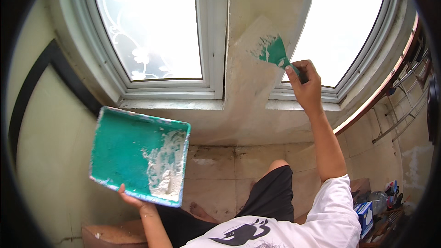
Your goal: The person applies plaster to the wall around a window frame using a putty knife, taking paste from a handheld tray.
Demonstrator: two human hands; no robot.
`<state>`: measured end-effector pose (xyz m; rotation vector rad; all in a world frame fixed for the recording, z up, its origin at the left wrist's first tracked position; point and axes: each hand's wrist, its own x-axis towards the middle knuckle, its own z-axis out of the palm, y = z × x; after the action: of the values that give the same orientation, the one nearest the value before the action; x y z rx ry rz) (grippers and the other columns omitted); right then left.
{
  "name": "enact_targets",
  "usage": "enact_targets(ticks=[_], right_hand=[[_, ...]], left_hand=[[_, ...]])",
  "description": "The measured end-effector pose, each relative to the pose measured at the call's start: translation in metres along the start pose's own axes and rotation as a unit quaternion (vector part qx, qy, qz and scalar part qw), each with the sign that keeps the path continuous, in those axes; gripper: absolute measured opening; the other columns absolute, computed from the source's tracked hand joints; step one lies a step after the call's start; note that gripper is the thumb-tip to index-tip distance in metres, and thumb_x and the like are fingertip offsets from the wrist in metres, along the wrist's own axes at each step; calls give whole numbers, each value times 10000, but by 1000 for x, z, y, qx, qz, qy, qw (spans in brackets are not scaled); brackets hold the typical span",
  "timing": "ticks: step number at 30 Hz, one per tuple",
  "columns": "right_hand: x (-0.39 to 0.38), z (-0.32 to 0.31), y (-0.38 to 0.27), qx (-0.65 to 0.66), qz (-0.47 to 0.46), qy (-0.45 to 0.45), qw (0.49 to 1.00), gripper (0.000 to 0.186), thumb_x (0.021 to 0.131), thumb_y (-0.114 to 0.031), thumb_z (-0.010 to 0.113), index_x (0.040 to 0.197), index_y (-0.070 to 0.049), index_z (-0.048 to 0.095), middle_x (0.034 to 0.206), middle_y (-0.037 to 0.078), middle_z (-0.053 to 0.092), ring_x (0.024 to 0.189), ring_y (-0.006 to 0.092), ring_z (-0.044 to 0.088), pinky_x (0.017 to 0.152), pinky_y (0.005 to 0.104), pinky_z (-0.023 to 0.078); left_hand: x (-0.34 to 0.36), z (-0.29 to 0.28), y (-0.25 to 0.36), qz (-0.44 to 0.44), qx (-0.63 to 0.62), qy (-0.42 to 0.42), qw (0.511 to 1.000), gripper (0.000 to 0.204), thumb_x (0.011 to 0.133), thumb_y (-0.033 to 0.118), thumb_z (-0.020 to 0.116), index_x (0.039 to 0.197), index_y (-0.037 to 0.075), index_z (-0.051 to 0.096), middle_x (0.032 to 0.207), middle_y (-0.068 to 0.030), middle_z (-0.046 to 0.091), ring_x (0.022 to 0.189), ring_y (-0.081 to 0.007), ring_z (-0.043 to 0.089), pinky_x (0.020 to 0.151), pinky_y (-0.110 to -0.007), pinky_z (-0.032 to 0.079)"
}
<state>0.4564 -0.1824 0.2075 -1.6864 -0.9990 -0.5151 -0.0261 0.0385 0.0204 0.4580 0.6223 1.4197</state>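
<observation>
In my right hand (306,85) is a green putty knife (277,53), gripped by its handle. Its wide blade lies against the wall (255,11) between two windows, and white putty smears its edge. A paler patch of filler shows on the wall beside the blade. My left hand (134,200) supports a green tray (121,144) from below at its near edge, thumb over the rim; the other fingers are hidden beneath. White putty (167,181) is spread along the tray's right side, thickest at the near corner.
A left window (151,27) and a right window (344,27) have grey frames and narrow sills. At far right hangs a metal rack (404,105). Lower right, a blue-and-white box (364,218) and a clear plastic bottle (378,201) stand among clutter. Tiled floor (211,188) lies below.
</observation>
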Motion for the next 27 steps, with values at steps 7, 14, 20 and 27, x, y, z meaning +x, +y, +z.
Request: enact_targets(ticks=[7, 14, 20, 27], right_hand=[[24, -31, 11, -88, -31, 7, 996, 255, 924, -262, 717, 946, -36, 601, 685, 14, 609, 571, 86, 515, 529, 252, 404], [2, -83, 43, -155, 27, -87, 984, 190, 936, -205, 675, 980, -31, 613, 708, 55, 617, 555, 156, 529, 537, 297, 438], [-21, -25, 22, -143, -42, -234, 961, 230, 890, -199, 713, 997, -20, 616, 812, 112, 649, 631, 287, 625, 562, 385, 487], [-30, 22, 32, -252, 31, -253, 934, 228, 923, -237, 674, 1029, -39, 633, 876, 149, 673, 728, 361, 655, 623, 423, 511]], left_hand=[[-27, 41, 0, -17, 33, 102, 994, 763, 813, 477, 556, 1422, 43, 404, 1371, -150, 472, 1241, -357, 457, 1036, -491, 371], [-13, 22, 11, 4, 23, 80, 997, 766, 814, 468, 570, 1411, 21, 395, 1379, -161, 459, 1226, -362, 451, 1026, -479, 369], [-18, 48, 15, -6, 22, 117, 993, 722, 809, 440, 552, 1381, 17, 432, 1373, -156, 477, 1226, -355, 467, 1047, -465, 372], [-15, 43, 24, -33, 30, 153, 987, 695, 817, 390, 541, 1397, 27, 417, 1351, -145, 499, 1205, -341, 501, 1037, -468, 394]])
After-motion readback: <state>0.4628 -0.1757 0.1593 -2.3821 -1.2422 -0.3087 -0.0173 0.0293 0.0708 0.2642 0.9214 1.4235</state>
